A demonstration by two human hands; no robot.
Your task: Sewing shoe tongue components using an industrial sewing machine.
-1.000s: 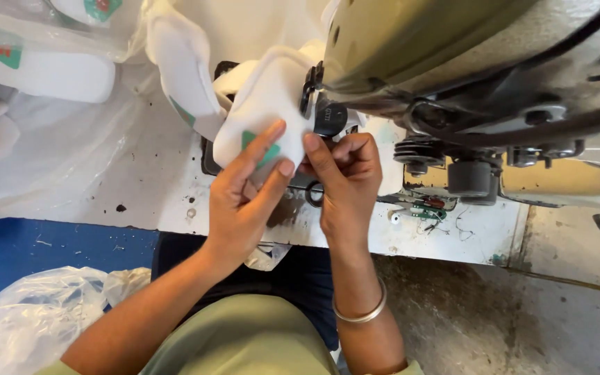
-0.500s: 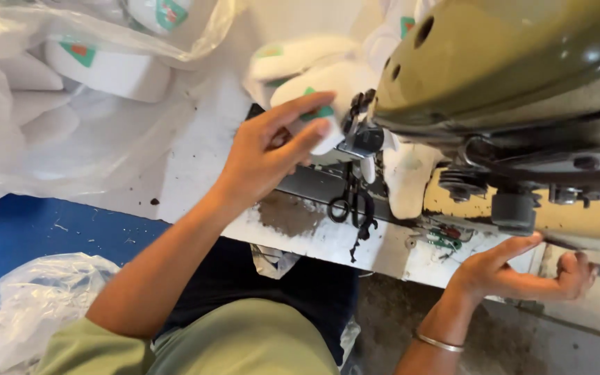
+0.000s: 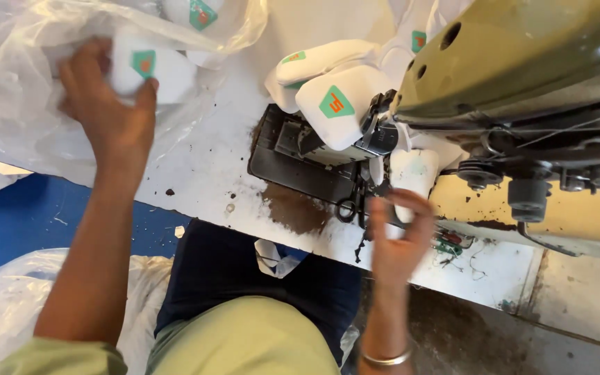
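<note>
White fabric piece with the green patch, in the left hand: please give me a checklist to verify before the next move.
1. Left hand has a grip on the white fabric piece with green patch: ok.
2. Piece clear of the clear plastic bag: not ok.
3. Right hand away from the needle area: cannot tell.
4. Olive-green sewing machine bed free: not ok, white pieces lie there.
5. Black scissors out of the way: cannot tell.

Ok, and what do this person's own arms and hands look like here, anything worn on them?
Both forearms are bare, with no gloves on the left hand or the right hand. A thin silver-coloured bangle circles the right wrist. A short pale olive-green sleeve shows at the left upper arm.
</note>
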